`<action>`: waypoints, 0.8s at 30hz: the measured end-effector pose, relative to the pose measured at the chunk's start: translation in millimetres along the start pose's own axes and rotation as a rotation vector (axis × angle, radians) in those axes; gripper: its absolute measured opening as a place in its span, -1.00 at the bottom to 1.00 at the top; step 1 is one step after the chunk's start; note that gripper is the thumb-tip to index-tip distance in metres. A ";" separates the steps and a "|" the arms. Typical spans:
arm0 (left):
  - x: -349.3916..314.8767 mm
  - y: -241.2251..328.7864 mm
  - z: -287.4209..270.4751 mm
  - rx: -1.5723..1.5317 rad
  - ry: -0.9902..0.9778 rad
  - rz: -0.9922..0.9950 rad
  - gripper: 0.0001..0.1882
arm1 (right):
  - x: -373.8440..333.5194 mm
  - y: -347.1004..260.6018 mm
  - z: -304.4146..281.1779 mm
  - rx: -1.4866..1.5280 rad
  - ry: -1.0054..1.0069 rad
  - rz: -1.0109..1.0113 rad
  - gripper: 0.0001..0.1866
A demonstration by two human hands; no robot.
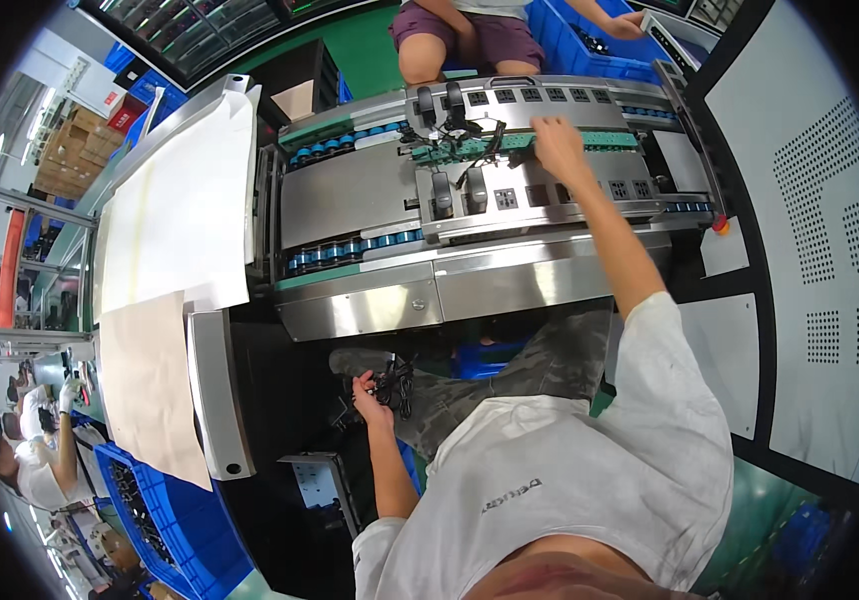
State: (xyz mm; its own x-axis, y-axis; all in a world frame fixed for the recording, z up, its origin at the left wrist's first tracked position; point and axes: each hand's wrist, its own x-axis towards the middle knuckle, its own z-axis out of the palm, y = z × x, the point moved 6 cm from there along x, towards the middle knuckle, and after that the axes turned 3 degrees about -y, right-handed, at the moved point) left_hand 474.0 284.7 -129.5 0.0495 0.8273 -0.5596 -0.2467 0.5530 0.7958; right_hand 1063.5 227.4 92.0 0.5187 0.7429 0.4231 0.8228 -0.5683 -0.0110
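Note:
My left hand (372, 402) is low beside my left thigh, closed around a bundle of black cables (398, 388) that hangs past the fingers. My right hand (558, 148) reaches over a metal socket plate (545, 208) on the conveyor, fingers drawn together. Whatever they may hold is hidden; a dark cable end lies just left of them. Two black power adapters (477, 190) stand in the near row of sockets, towards its left end. Another two black adapters (455, 100) stand in the far row. Their cables (490, 148) lie tangled on the green middle strip (605, 141).
Across the conveyor sits another person (465, 25), one hand near a blue crate (590, 55). White and brown sheets (175, 205) cover a surface on the left. A blue crate (175, 520) of dark parts stands lower left. A perforated white panel (800, 200) rises at right.

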 end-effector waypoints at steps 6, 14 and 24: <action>2.2 0.4 -4.0 -0.040 -0.017 0.009 -0.62 | -6.8 49.0 33.5 -0.259 -0.217 -0.033 -0.72; 2.5 -1.0 -1.1 -0.082 -0.033 -0.045 -0.60 | -19.7 40.8 9.0 -0.364 -0.013 -0.169 -0.77; 13.4 -6.7 -8.8 -0.142 -0.111 -0.036 -0.59 | 7.9 -32.8 -24.7 0.887 0.094 -0.039 -0.83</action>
State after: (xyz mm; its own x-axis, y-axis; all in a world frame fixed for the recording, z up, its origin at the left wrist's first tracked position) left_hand 467.8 291.2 -144.4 0.1658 0.8172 -0.5520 -0.3765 0.5698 0.7305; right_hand 1034.8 243.2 118.1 0.4978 0.7019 0.5095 0.7364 -0.0318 -0.6757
